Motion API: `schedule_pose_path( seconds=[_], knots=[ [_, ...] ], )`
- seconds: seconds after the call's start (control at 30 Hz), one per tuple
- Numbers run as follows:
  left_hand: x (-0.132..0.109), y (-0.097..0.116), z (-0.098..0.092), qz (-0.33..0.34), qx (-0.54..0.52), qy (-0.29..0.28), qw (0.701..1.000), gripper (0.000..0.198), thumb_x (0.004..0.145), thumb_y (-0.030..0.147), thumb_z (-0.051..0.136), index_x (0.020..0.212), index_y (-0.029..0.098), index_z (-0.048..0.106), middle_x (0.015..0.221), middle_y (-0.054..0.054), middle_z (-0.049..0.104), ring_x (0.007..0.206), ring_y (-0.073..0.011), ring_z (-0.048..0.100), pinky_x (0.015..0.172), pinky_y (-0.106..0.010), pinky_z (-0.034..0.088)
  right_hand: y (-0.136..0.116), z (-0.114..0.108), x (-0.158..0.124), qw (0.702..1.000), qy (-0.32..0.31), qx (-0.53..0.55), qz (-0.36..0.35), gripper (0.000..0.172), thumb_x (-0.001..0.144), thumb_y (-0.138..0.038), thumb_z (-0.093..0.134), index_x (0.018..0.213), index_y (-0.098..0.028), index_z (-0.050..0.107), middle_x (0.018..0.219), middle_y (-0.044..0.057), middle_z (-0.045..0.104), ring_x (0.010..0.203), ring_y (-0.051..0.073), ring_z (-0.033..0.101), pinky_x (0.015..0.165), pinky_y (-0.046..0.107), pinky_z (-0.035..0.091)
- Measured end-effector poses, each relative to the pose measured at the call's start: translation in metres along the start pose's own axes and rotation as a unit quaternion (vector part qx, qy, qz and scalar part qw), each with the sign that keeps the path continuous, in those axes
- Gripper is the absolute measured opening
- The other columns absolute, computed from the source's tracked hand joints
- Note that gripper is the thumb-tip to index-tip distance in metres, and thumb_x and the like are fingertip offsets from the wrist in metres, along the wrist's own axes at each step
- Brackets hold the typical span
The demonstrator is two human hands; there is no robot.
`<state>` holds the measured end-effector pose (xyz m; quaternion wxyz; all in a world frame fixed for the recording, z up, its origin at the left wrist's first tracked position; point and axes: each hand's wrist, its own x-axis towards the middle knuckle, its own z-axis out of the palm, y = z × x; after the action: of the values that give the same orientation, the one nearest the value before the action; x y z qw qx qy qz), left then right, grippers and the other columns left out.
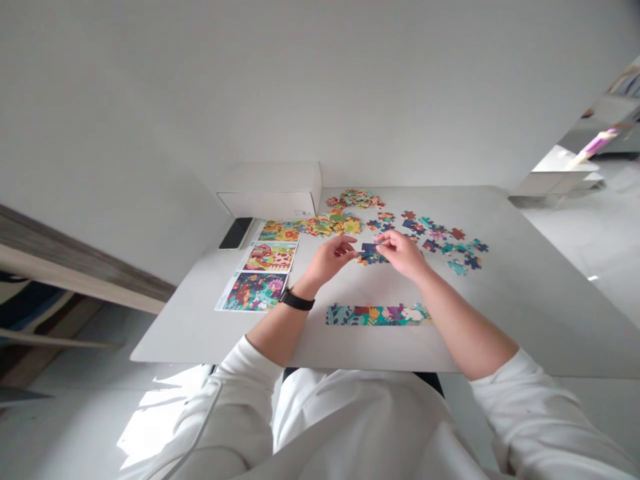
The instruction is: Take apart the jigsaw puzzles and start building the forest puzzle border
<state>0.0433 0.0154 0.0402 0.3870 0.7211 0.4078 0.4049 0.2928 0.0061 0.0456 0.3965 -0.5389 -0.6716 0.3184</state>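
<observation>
My right hand (401, 253) pinches a dark blue jigsaw piece (370, 249) between thumb and fingers, over the middle of the table. More dark pieces lie under or against it; whether they are joined, I cannot tell. Just left of it is my left hand (331, 260), fingers curled, with a gap between thumb and index finger and nothing visible in it. Its thumb tip comes close to the pieces. Nearer to me lies a joined puzzle strip (375, 315) with leaves, flowers and a white animal; my right forearm covers its right end.
Loose dark and teal pieces (457, 250) are scattered at the right. Yellow pieces (335, 223) and a further pile (355, 198) lie behind my hands. On the left are a picture sheet (267, 259), a phone (236, 233) and a white box (270, 190) against the wall.
</observation>
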Motion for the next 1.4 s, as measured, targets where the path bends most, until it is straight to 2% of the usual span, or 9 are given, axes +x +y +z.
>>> schedule_pose_path(
  seconds=[0.13,0.2,0.33,0.5,0.67,0.83,1.07,1.3,1.4],
  knots=[
    [-0.016,-0.010,-0.001,0.063,0.079,-0.001,0.995,0.042,0.089,0.031,0.082,0.128,0.021,0.068,0.127,-0.011,0.073,0.103,-0.0191,0.071,0.087,-0.032,0.060,0.017,0.012,-0.002,0.999,0.011,0.019,0.029,0.016,0.090,-0.035,0.065,0.101,-0.024,0.063,0.092,0.004,0.077,0.085,0.022,0.074,0.084,0.037,0.056],
    [-0.020,-0.015,-0.001,0.108,0.111,-0.017,0.988,0.044,0.088,0.026,0.084,0.128,0.022,0.067,0.134,-0.011,0.070,0.114,-0.0217,0.070,0.091,-0.034,0.060,0.025,0.018,-0.002,0.999,0.014,0.026,0.042,0.013,0.088,-0.034,0.065,0.096,-0.025,0.062,0.088,0.002,0.076,0.082,0.021,0.073,0.083,0.036,0.055],
    [-0.018,-0.022,0.007,0.176,0.145,-0.024,0.973,0.043,0.089,0.021,0.083,0.128,0.023,0.065,0.137,-0.011,0.071,0.128,-0.0250,0.067,0.102,-0.040,0.060,0.033,0.025,-0.002,0.998,0.013,0.017,0.051,0.012,0.086,-0.034,0.067,0.092,-0.025,0.062,0.082,0.000,0.075,0.077,0.020,0.071,0.078,0.033,0.053],
    [-0.016,-0.023,0.013,0.218,0.196,-0.040,0.955,0.024,0.096,0.020,0.077,0.119,0.023,0.070,0.133,-0.010,0.074,0.124,-0.0245,0.069,0.111,-0.045,0.055,0.029,0.027,-0.007,0.999,-0.013,0.017,0.045,0.011,0.088,-0.033,0.068,0.092,-0.025,0.063,0.084,0.000,0.076,0.078,0.020,0.071,0.078,0.033,0.051],
    [-0.016,-0.023,0.005,0.202,0.218,-0.037,0.954,0.017,0.099,0.024,0.072,0.116,0.023,0.073,0.132,-0.011,0.074,0.123,-0.0243,0.070,0.110,-0.044,0.055,0.027,0.027,-0.010,0.999,-0.007,0.012,0.036,0.010,0.092,-0.034,0.066,0.098,-0.025,0.066,0.092,0.002,0.078,0.086,0.021,0.073,0.084,0.035,0.055],
    [-0.014,-0.034,-0.010,0.131,0.251,0.006,0.959,0.020,0.097,0.020,0.072,0.117,0.023,0.075,0.132,-0.010,0.074,0.125,-0.0252,0.069,0.113,-0.045,0.053,0.029,0.024,-0.011,0.999,0.017,-0.042,0.016,0.011,0.094,-0.028,0.065,0.102,-0.025,0.071,0.106,0.005,0.080,0.096,0.022,0.075,0.091,0.037,0.057],
    [-0.008,-0.049,-0.010,0.047,0.309,-0.034,0.949,0.029,0.094,0.018,0.069,0.118,0.028,0.082,0.135,-0.008,0.075,0.128,-0.0285,0.067,0.118,-0.050,0.050,0.025,0.023,-0.012,0.992,0.015,-0.121,-0.020,0.013,0.094,-0.019,0.065,0.097,-0.025,0.076,0.109,0.005,0.081,0.101,0.023,0.075,0.094,0.036,0.057],
    [-0.007,-0.052,-0.007,0.028,0.329,-0.049,0.943,0.032,0.096,0.019,0.066,0.120,0.031,0.083,0.139,-0.006,0.074,0.132,-0.0277,0.065,0.121,-0.049,0.048,0.023,0.026,-0.013,0.987,0.012,-0.158,-0.024,0.013,0.094,-0.019,0.066,0.096,-0.024,0.077,0.108,0.006,0.080,0.097,0.023,0.073,0.091,0.035,0.056],
    [-0.008,-0.052,-0.007,0.031,0.329,-0.050,0.943,0.033,0.096,0.019,0.066,0.122,0.031,0.083,0.140,-0.006,0.074,0.131,-0.0269,0.065,0.121,-0.048,0.048,0.026,0.026,-0.013,0.984,0.009,-0.169,-0.048,0.013,0.094,-0.018,0.066,0.094,-0.025,0.077,0.106,0.006,0.079,0.100,0.025,0.072,0.096,0.037,0.055]
  ],
)
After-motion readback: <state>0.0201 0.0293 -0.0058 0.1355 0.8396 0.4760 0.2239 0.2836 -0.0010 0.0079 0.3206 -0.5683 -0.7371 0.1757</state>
